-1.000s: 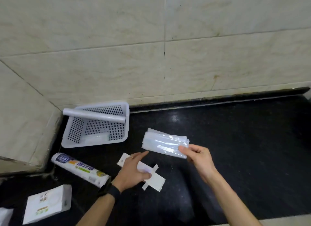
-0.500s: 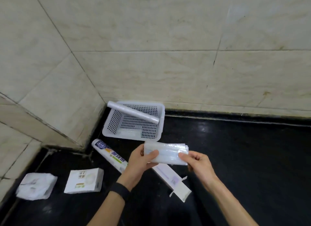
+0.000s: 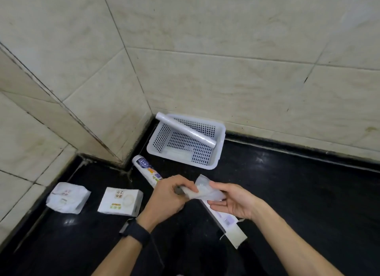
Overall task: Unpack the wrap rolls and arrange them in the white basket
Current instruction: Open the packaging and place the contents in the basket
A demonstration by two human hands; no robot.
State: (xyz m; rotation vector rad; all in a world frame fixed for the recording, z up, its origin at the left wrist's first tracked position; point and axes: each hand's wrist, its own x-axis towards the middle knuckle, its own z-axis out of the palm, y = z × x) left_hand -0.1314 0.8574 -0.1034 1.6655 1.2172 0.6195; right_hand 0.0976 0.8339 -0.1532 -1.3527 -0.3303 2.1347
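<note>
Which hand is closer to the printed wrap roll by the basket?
Left. The left hand overlaps the near end of the printed wrap roll; the right hand sits farther right, beyond the clear plastic bundle.

Roll [image 3: 186, 130] across basket [image 3: 220, 146]; printed roll [image 3: 147, 170] before basket.

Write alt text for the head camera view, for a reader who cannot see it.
A person's left hand and right hand hold a clear plastic pack between them over a black counter. Behind them a white basket sits in the tiled corner with a bare roll slanted across it, and a printed roll lies beside it.
</note>
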